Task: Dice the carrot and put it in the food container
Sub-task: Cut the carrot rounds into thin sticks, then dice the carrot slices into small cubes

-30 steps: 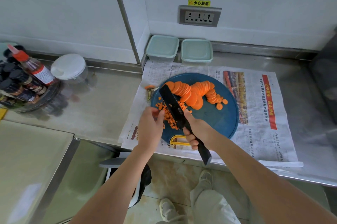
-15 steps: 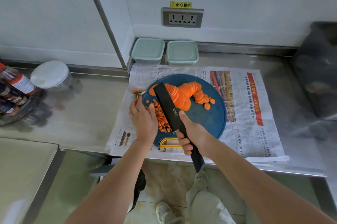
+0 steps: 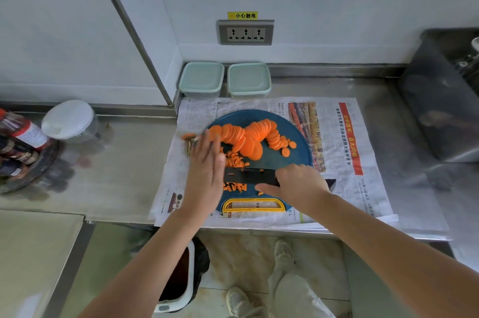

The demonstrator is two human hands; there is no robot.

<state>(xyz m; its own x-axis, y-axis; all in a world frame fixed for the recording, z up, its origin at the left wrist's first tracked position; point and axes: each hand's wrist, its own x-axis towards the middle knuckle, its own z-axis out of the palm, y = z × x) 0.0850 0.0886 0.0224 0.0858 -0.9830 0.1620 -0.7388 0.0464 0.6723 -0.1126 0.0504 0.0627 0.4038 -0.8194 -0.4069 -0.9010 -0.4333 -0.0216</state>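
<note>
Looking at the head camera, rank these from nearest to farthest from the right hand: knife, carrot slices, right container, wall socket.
From the right hand:
1. Knife, in its grip, blade pointing left.
2. Carrot slices, behind it on the board.
3. Right container, farther back, lidded.
4. Socket, highest, above that container.

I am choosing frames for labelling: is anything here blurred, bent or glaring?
Head view: the left hand is smeared by motion, while the carrot slices and knife look sharp. Head view: the wide lens makes the wall's metal strip lean, and the counter shows dull reflections at right.
</note>
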